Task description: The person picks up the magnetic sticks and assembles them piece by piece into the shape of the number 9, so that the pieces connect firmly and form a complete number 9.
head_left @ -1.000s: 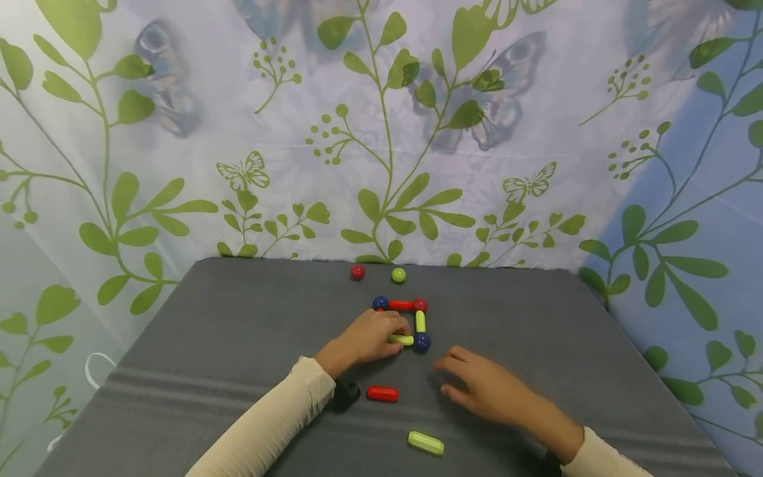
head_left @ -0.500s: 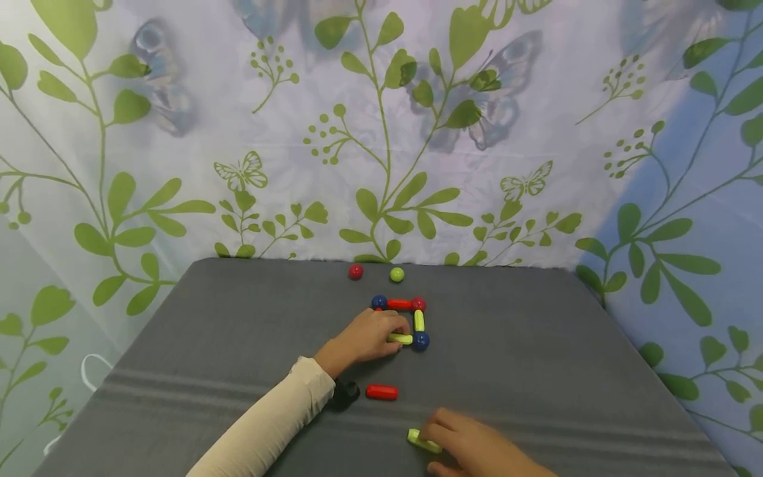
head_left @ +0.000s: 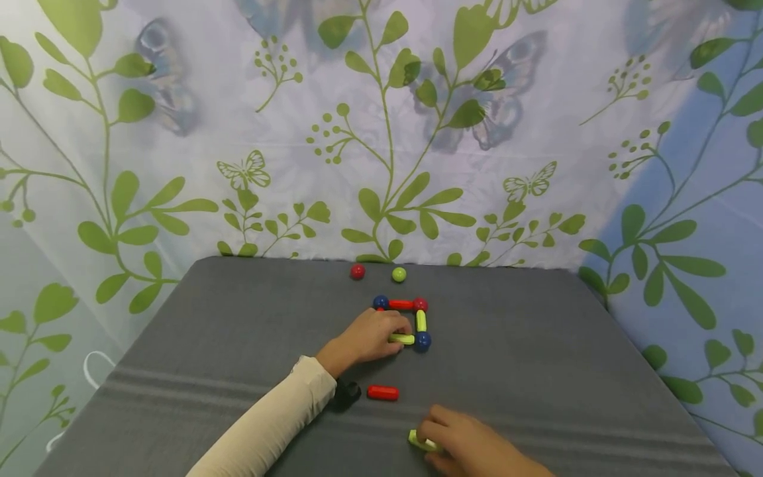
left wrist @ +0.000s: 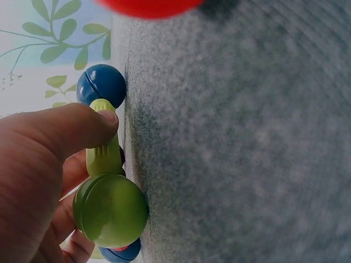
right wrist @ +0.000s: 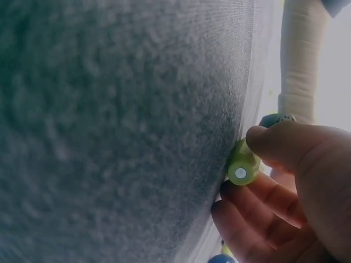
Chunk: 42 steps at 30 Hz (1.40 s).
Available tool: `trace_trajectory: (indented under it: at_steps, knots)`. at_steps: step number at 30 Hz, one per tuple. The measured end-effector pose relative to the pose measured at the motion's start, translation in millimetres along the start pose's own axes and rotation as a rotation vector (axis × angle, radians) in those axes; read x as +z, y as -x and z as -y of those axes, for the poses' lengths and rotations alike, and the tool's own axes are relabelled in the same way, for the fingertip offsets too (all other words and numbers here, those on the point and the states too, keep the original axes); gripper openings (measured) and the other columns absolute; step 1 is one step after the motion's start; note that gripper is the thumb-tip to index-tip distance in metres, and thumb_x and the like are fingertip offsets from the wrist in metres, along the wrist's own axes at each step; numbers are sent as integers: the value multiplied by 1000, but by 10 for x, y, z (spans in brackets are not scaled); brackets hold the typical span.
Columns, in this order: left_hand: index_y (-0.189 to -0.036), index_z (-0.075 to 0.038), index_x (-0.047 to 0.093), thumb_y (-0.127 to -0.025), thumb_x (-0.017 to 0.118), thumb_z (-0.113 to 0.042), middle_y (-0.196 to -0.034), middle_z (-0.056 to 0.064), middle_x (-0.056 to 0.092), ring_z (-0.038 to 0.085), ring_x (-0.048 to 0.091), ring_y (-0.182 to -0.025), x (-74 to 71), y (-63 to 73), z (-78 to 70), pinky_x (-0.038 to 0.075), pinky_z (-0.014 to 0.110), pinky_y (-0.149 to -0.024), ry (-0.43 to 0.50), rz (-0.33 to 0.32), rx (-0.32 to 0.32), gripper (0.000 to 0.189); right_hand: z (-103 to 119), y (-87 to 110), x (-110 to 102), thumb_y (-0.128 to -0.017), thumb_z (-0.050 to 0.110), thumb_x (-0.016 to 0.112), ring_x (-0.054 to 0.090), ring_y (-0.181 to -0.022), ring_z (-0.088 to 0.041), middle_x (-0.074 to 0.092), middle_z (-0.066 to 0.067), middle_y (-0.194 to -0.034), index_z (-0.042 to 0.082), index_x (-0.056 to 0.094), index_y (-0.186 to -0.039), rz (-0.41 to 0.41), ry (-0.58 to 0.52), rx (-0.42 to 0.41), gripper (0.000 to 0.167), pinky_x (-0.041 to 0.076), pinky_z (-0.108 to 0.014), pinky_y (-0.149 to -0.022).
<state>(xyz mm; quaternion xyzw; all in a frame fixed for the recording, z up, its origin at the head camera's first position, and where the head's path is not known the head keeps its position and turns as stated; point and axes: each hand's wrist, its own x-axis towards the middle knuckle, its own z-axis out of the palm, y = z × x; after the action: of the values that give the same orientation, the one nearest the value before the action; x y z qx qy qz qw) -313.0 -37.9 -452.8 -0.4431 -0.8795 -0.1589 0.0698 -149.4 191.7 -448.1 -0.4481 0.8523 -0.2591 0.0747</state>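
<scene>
In the head view, my left hand point(head_left: 371, 334) pinches a yellow-green magnetic rod point(head_left: 404, 340) on the near side of a four-sided shape of rods and balls. That rod joins a blue ball point(head_left: 422, 342) to a green ball point(left wrist: 112, 211), which the hand hides from the head view. The shape's far side has a red rod point(head_left: 401, 305) between another blue ball point(head_left: 380, 303) and a red ball point(head_left: 420, 305); a second yellow-green rod point(head_left: 421, 321) forms its right side. Nearer the front, my right hand point(head_left: 461, 440) pinches a loose yellow-green rod point(right wrist: 244, 164) between thumb and fingers.
A loose red rod point(head_left: 383, 393) lies in front of the shape, right of the left wrist. Behind the shape sit a loose red ball point(head_left: 357, 271) and a light green ball point(head_left: 399, 274). Grey cloth point(head_left: 536, 344) covers the table; a patterned curtain hangs behind.
My right hand has come from beside the shape toward the table's front and taken hold of the loose yellow-green rod. The left hand keeps its place on the shape.
</scene>
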Motion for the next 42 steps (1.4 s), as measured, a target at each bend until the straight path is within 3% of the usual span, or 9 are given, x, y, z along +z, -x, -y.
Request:
trace_trajectory:
  at_steps: [5,13,17,21,29,35,42]
  knots:
    - [-106,-21,73,-90,78,-22,-100,-9,67,4,57,-86,-20,-9,-10,45,25,-73,-7,22,-16,17,14,-11,-4,-88,4,77,49,-79,5,51,15,-98,21,61,-106,0,-12,-6,30,47,-17,-65]
    - [-106,-23,73,-90,78,-23,-100,-10,66,4,56,-86,-10,-7,-9,44,26,-73,-19,29,-25,17,-18,-92,-81,-86,3,77,48,-74,5,49,18,-95,23,61,-101,25,2,81,30,46,-19,-62]
    - [-106,-24,73,-90,78,-25,-101,-11,66,3,56,-86,1,-11,-13,43,26,-72,-25,32,-23,16,-92,-169,-144,-85,5,78,49,-73,2,53,15,-95,23,62,-98,-15,56,169,27,47,-22,-61]
    - [-106,-25,72,-90,78,-26,-102,-11,66,2,55,-86,17,-15,-14,42,26,-72,-29,44,-32,17,-168,-249,-195,-82,6,80,47,-67,0,53,14,-84,22,60,-90,-46,98,259,27,43,-24,-56]
    - [-105,-24,73,-90,78,-25,-100,-11,66,3,55,-85,-12,-12,-13,43,26,-72,-26,30,-34,16,-215,-388,-241,-83,13,80,39,-57,-2,44,11,-68,23,51,-79,-100,193,317,31,35,-24,-49]
    - [-106,-23,73,-89,78,-24,-100,-11,66,3,55,-85,-17,-11,-13,44,27,-73,-27,27,-33,17,-283,-477,-243,-85,16,79,40,-56,-1,45,11,-65,23,51,-75,-131,173,322,31,34,-24,-48]
    - [-105,-23,74,-89,79,-24,-99,-11,66,2,55,-84,19,-12,2,44,25,-71,-34,21,-25,17,-490,-557,-264,-84,12,80,45,-56,-2,51,13,-67,20,57,-78,-239,89,372,25,40,-26,-50]
